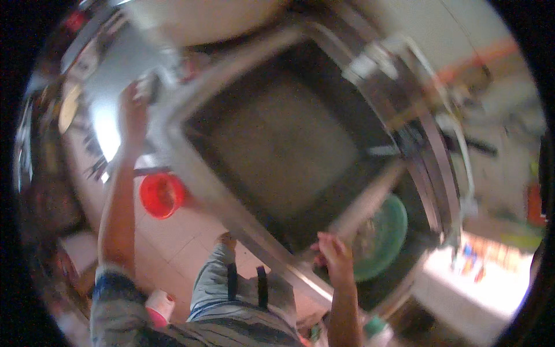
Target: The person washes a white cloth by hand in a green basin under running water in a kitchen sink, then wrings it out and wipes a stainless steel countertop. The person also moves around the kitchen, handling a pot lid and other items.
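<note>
My left hand (135, 104) reaches over a shiny metal counter (106, 73) at the upper left. Its fingers are at a blurred grey-white object (149, 86); whether they grip it cannot be told. A large metal sink basin (282, 143) with dark water or a dark bottom fills the middle. My right hand (331, 251) is over the near rim of the sink, beside a green plastic basin (392, 238) that stands in a second compartment. Its fingers are loosely bent, and nothing shows in them. Pale bits lie inside the green basin, too blurred to name.
A red plastic bucket (161, 195) is on the tiled floor below the counter. A white faucet or pipe fitting (373, 63) rises behind the sink. At the lower right stands a white box-like surface (472, 282) with small coloured items. A white and pink container (160, 306) is near my left sleeve.
</note>
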A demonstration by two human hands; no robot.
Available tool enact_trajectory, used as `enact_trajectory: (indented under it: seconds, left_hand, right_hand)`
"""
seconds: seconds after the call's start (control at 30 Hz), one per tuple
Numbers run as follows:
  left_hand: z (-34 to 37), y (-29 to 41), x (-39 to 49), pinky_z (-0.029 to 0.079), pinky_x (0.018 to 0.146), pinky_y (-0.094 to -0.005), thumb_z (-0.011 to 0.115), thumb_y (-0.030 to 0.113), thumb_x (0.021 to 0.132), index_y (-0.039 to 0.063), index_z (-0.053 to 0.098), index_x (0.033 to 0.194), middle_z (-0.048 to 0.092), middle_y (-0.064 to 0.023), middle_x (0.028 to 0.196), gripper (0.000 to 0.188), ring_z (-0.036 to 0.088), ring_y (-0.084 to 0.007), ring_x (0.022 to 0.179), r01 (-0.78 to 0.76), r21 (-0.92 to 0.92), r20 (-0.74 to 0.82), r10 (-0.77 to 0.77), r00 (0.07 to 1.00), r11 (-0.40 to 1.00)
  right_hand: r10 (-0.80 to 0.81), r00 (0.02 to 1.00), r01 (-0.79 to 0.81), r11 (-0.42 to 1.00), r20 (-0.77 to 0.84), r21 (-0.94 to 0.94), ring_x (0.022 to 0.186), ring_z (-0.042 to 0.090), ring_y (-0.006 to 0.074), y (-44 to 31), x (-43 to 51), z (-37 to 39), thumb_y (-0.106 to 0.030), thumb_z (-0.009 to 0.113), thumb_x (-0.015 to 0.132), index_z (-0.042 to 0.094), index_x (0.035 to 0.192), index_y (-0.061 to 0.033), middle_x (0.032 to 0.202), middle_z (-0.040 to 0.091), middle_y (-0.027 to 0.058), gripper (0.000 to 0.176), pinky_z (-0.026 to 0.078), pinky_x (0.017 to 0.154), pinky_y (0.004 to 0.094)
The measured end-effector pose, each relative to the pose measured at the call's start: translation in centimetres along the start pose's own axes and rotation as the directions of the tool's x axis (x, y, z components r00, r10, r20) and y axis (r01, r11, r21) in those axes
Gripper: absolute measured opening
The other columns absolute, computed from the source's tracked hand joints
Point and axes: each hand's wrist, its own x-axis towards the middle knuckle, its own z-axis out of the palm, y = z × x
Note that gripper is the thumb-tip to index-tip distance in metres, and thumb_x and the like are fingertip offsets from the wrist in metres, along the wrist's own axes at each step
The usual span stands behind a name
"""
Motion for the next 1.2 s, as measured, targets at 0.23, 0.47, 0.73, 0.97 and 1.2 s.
enact_trajectory:
  seconds: [0.23, 0.47, 0.73, 0.97, 1.2]
  left_hand:
    - [2.5, 33.4, -17.6, 0.055, 0.080, -0.0321, 0.065, 0.005, 0.094, 0.004, 0.063, 0.120, 0.069, -0.0087, 0.110, 0.026, 0.068, -0.0192, 0.095, 0.223, -0.173, 0.762, -0.013, 0.648, 0.959]
    - [23.2, 44.9, -36.0, 0.054, 0.086, -0.0490, 0.063, 0.018, 0.093, 0.006, 0.055, 0.129, 0.063, -0.0183, 0.119, 0.038, 0.065, -0.0408, 0.102, -0.053, -0.170, 0.955, 0.178, 0.238, 0.984]
    - [36.8, 40.6, -45.1, 0.050, 0.094, -0.0516, 0.062, 0.015, 0.088, 0.004, 0.054, 0.131, 0.057, -0.0248, 0.128, 0.045, 0.059, -0.0400, 0.116, -0.380, 0.080, 0.990, -0.118, -0.078, 0.922]
    - [36.3, 42.7, -43.1, 0.046, 0.103, -0.0494, 0.064, 0.005, 0.083, 0.004, 0.060, 0.132, 0.061, -0.0249, 0.128, 0.049, 0.059, -0.0392, 0.119, -0.211, -0.218, 0.790, 0.299, 0.536, 0.953]
    - [35.6, 48.9, -34.8, 0.053, 0.083, -0.0529, 0.059, 0.005, 0.084, 0.008, 0.064, 0.108, 0.067, -0.0200, 0.111, 0.025, 0.064, -0.0427, 0.104, -0.351, -0.506, 0.861, 0.442, -0.251, 0.788]
  right_hand:
    - [0.003, 0.897, 0.061, 0.990, -0.442, 0.129, 0.069, 0.062, 0.0126, 6.2, 3.8, -15.8, -0.018, 0.067, 0.092, 0.069, 0.103, -0.0038, 0.085, 0.069, 0.0072, 0.018, 0.049, 0.058, 0.0271]
    - [-0.251, 0.702, -0.032, 0.924, -0.667, -0.381, 0.092, 0.068, 0.0228, 24.6, 17.3, -27.5, -0.021, 0.064, 0.093, 0.063, 0.116, -0.0022, 0.104, 0.070, 0.0158, 0.030, 0.055, 0.080, 0.0379]
    - [-0.244, 0.797, 0.089, 0.952, -0.552, -0.292, 0.096, 0.063, 0.0192, 28.2, 22.1, -25.7, -0.027, 0.057, 0.099, 0.060, 0.134, -0.0067, 0.113, 0.069, 0.0061, 0.040, 0.049, 0.082, 0.0316]
    - [-0.275, 0.939, 0.273, 0.961, -0.208, -0.037, 0.093, 0.063, 0.0160, 15.8, 13.6, -26.0, -0.027, 0.065, 0.096, 0.065, 0.121, -0.0035, 0.107, 0.069, 0.0077, 0.035, 0.050, 0.080, 0.0345]
    - [-0.434, 0.887, 0.429, 0.901, -0.158, -0.061, 0.083, 0.068, 0.0208, 10.8, 6.8, -27.9, -0.024, 0.073, 0.089, 0.070, 0.110, -0.0027, 0.093, 0.073, 0.0131, 0.030, 0.053, 0.076, 0.0362]
